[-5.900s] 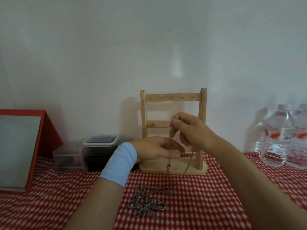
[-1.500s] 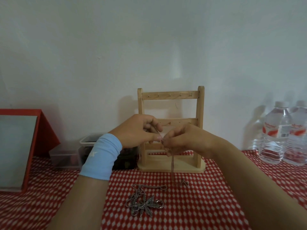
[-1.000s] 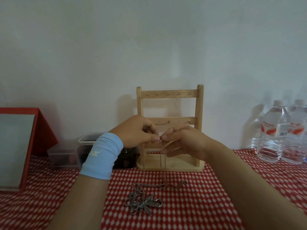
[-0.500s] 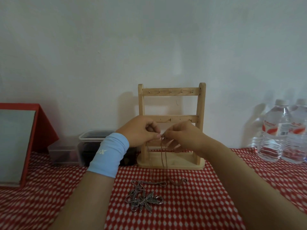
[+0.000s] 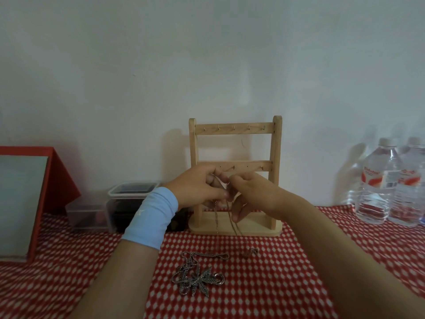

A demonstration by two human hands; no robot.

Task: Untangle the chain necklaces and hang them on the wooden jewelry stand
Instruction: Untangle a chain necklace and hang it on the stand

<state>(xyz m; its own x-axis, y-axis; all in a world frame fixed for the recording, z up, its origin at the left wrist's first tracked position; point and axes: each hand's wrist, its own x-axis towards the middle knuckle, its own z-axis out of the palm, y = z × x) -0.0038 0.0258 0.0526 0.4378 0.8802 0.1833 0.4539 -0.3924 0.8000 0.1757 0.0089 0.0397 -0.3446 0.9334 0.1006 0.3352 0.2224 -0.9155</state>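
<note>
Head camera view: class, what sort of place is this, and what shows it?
Probably a home table set against a plain wall: a red-and-white checked tablecloth, a wooden jewelry stand, plastic storage boxes and water bottles.

Jewelry stand (image 5: 234, 131): pale wood, smooth, matt; tiny metal hooks (image 5: 234, 127).
Thin chain (image 5: 216, 217): fine metal links, dull sheen.
Leaf-pendant necklace (image 5: 197, 280): dark silvery metal, textured.
Tablecloth (image 5: 264, 284): printed cloth, matt.
Water bottles (image 5: 377, 187): clear glossy plastic w/ labels.
Storage box (image 5: 119, 203): translucent plastic.
Wristband (image 5: 151, 217): smooth stretch cloth.
Wall (image 5: 207, 54): matt paint.
</note>
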